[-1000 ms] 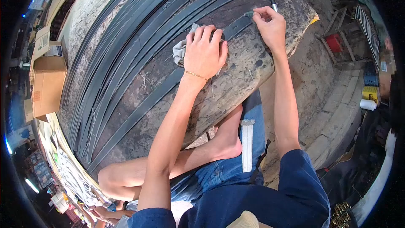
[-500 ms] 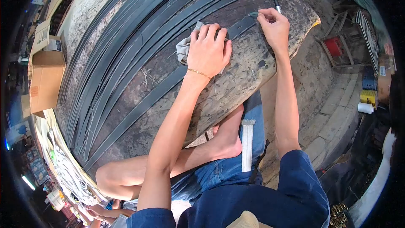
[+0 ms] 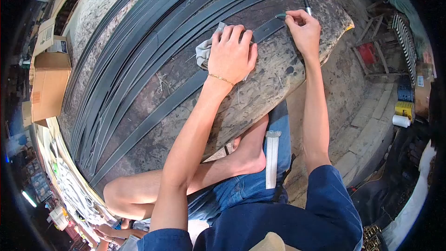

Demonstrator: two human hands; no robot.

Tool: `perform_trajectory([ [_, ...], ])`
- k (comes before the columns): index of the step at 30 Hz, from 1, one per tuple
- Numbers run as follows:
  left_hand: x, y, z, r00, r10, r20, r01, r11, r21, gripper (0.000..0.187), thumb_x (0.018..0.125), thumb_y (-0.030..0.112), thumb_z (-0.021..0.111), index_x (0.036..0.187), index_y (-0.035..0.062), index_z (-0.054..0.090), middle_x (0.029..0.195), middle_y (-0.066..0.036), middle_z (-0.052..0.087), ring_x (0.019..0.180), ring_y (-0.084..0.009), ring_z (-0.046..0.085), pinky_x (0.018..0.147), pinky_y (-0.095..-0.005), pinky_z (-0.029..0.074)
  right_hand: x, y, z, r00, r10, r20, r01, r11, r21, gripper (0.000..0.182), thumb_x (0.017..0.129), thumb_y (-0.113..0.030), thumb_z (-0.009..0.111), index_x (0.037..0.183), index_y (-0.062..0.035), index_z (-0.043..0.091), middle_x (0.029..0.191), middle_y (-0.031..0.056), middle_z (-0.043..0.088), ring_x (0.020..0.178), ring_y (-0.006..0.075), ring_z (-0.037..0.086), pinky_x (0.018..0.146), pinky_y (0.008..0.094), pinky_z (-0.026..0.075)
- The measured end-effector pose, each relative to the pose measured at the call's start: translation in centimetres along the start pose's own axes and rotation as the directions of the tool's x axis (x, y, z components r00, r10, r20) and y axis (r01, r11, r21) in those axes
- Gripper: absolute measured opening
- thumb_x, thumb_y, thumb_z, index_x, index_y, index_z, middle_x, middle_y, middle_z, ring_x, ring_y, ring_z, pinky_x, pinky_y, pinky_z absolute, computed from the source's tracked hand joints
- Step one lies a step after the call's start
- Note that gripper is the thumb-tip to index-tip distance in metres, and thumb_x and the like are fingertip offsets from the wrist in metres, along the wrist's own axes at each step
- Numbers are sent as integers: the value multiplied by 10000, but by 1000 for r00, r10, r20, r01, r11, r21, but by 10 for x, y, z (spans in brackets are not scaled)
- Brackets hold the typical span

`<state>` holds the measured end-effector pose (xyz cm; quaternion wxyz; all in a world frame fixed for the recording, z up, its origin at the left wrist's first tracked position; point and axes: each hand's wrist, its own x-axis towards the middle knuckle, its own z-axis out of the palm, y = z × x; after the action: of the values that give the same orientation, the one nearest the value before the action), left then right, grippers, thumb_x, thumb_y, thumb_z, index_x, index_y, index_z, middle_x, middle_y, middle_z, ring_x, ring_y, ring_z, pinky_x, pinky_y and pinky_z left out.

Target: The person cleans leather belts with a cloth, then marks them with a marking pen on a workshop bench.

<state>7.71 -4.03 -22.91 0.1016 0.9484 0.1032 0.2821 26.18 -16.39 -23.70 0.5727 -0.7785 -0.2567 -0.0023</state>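
My left hand (image 3: 231, 55) presses a grey rag (image 3: 205, 51) flat onto a long black strap (image 3: 158, 111) that lies across a worn, stained table (image 3: 274, 72). My right hand (image 3: 304, 30) is closed on a pen-like tool (image 3: 307, 5) at the strap's far end, its tip touching the strap near the table's edge. Several more black straps (image 3: 139, 42) lie side by side to the left of the one under my hands.
A cardboard box (image 3: 46, 83) stands at the far left beyond the table. A red stool (image 3: 369, 53) and stone steps (image 3: 371, 125) are on the right, with a white roll (image 3: 402, 121) on them. My bare foot (image 3: 248, 155) rests under the table edge.
Both hands have stayed on the strap and rag; the view has only shifted slightly. No grip has changed.
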Motion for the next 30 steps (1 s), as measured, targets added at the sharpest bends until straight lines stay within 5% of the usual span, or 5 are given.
perform_trajectory([
  [30, 0, 1, -1, 1000, 3, 0, -3, 1000, 4, 293, 864, 232, 657, 1101, 61, 642, 1138, -105, 615, 1081, -293, 570, 949, -440, 419, -1, -3, -1, 1000, -11, -19, 11, 1000, 16, 142, 824, -79, 708, 929, 14, 732, 666, -21, 619, 611, 30, 495, 561, 221, 411],
])
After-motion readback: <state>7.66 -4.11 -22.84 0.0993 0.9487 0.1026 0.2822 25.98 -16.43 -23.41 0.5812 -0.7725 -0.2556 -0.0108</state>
